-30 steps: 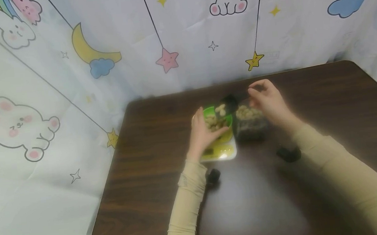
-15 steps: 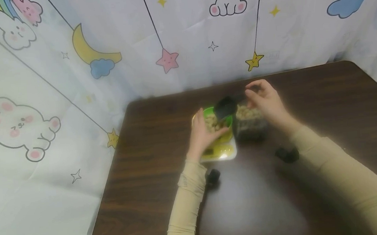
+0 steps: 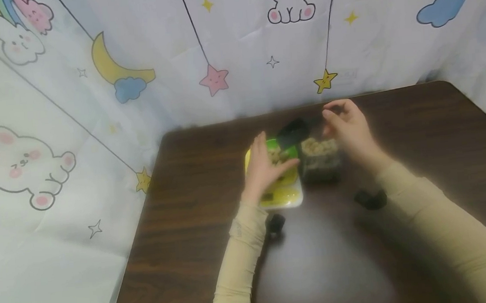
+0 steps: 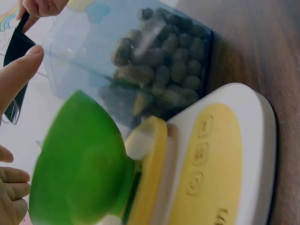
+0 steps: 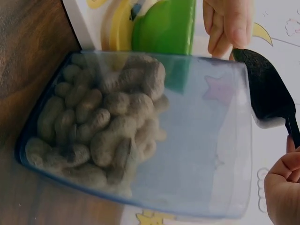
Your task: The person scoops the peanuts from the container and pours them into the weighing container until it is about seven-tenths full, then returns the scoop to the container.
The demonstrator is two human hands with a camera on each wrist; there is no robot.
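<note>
My right hand [image 3: 350, 131] grips the handle of a black scoop [image 3: 294, 132], tilted over the green bowl [image 3: 273, 143]. Peanuts [image 3: 276, 156] lie in the bowl, which sits on a white and yellow kitchen scale [image 3: 282, 198]. At the bowl's left side is my left hand [image 3: 263, 169], thumb and fingers spread around it. In the left wrist view, the fingertips are close to the bowl's rim. To the right of the scale stands a clear bluish container [image 5: 206, 140], partly filled with peanuts [image 5: 117, 140].
All of this stands on a dark wood-grain table [image 3: 179, 213]. A small black object [image 3: 276, 224] shows by the left wrist, another black object [image 3: 370, 199] by the right forearm. A white curtain [image 3: 242, 37] with cartoon prints hangs behind the table.
The scoop, with peanuts in it a second ago, tipped over the bowl and now shows its dark outside. My right hand has shifted slightly right; the left hand's fingers have risen a little.
</note>
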